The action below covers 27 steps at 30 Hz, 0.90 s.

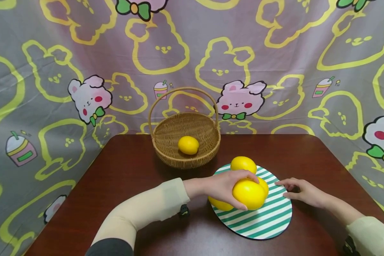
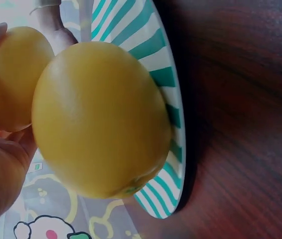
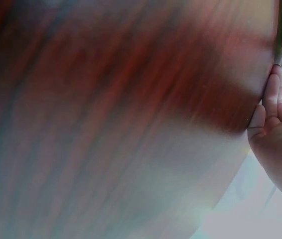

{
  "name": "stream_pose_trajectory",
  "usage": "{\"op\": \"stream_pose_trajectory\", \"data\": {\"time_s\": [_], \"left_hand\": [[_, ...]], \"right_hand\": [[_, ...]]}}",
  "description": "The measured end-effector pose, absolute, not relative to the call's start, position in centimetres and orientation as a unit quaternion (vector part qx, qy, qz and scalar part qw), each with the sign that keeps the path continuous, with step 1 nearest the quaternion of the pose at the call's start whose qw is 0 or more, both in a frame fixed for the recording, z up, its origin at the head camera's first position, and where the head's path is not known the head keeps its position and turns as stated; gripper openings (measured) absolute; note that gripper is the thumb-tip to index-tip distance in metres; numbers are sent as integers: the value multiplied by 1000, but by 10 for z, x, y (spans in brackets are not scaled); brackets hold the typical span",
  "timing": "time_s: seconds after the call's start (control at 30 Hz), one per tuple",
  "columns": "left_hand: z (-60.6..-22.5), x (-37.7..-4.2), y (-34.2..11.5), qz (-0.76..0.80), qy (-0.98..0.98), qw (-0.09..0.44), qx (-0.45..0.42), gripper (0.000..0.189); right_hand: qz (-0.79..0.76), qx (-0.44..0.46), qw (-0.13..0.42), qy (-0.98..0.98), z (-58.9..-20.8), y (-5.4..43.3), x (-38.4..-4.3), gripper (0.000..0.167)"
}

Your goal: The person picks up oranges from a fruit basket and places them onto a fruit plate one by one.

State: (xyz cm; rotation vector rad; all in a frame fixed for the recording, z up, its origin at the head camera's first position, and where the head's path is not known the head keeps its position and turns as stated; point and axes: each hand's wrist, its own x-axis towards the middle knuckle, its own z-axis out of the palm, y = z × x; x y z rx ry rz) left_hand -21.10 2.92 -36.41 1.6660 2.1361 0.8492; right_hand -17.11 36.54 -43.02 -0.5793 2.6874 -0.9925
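Observation:
My left hand [image 1: 225,186] grips a yellow lemon [image 1: 249,195] over a round plate [image 1: 275,217] with green and white stripes, thumb on the near side and fingers over the top. In the left wrist view the held lemon [image 2: 16,79] shows beside a larger-looking lemon [image 2: 101,119] on the plate. Other lemons lie on the plate: one at the back [image 1: 243,164], one partly hidden behind the held one, one partly under my left hand. My right hand [image 1: 304,192] rests at the plate's right rim, thumb and forefinger extended onto its edge; its lower fingers [image 3: 271,97] touch the table.
A wicker basket [image 1: 166,158] with a tall handle stands at the back of the dark wooden table [image 1: 121,185], behind the plate. One lemon [image 1: 188,145] lies inside it. A patterned cloth [image 1: 192,53] hangs around the table's back and sides.

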Motion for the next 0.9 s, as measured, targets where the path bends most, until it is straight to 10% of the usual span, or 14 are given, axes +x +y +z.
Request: {"op": "stream_pose_trajectory", "data": {"time_s": [0.9], "left_hand": [[-377,-189,46,151,734,157,643,71]], "right_hand": [[-338,-199,106,913,-433,366,-171,43]]}}
